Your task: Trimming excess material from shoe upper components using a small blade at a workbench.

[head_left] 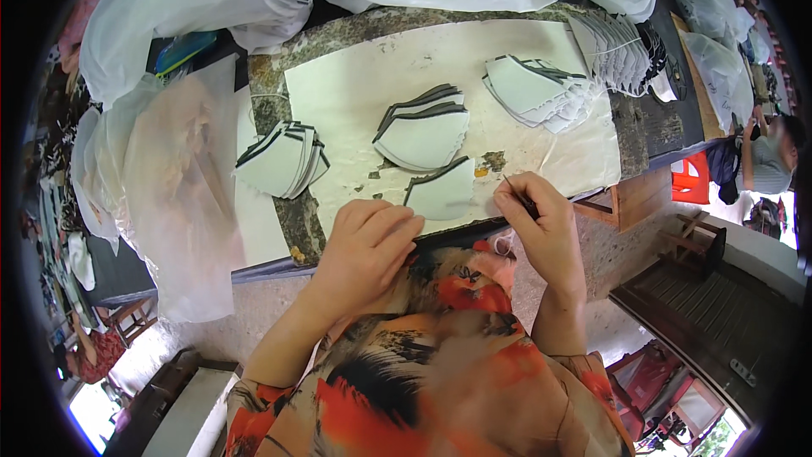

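Your left hand (368,241) lies flat, fingers pressed together, fingertips touching the lower left corner of a single white dark-edged cut piece (441,192) that sits at the near edge of the worktable (643,131). Your right hand (541,220) is just right of that piece, thumb and fingers pinching a thin dark brush-like tool (518,192) whose tip points up-left toward the piece's right edge. Behind it a stack of like pieces (423,131), a fanned stack at left (283,161), another at right (537,89), clear plastic bags (186,0) at the back.
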`<state>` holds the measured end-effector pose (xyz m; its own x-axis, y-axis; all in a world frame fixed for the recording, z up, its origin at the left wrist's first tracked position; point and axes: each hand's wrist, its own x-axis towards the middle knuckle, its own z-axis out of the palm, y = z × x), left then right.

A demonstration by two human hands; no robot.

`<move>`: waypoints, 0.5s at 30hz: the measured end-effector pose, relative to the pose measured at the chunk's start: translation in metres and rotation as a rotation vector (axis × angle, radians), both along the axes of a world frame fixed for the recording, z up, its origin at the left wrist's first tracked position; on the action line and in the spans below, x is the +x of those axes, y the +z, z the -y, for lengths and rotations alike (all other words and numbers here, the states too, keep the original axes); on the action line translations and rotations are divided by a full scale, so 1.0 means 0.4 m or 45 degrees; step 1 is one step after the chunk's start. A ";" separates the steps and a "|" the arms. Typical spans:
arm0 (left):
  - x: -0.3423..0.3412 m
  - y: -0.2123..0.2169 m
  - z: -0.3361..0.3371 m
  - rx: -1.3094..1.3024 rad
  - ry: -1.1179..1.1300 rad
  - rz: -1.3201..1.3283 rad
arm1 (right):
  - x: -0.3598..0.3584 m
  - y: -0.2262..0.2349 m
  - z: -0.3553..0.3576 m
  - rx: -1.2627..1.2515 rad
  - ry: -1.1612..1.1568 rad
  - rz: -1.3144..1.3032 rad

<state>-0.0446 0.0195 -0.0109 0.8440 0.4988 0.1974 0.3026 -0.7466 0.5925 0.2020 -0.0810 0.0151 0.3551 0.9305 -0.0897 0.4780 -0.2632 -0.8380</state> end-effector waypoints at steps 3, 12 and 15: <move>-0.004 -0.010 0.041 -0.078 0.026 0.005 | -0.033 0.010 -0.006 -0.211 -0.125 -0.521; -0.021 -0.022 0.038 0.077 0.081 -0.091 | -0.101 -0.016 -0.075 -0.208 -0.047 -0.510; -0.024 -0.024 0.045 0.056 0.093 -0.112 | -0.112 -0.042 -0.087 -0.177 -0.054 -0.374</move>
<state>-0.0544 0.0014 -0.0205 0.8207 0.5521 0.1472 0.4065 -0.7452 0.5285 0.1570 -0.0461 -0.0016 0.3334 0.8871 -0.3194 0.2069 -0.3993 -0.8932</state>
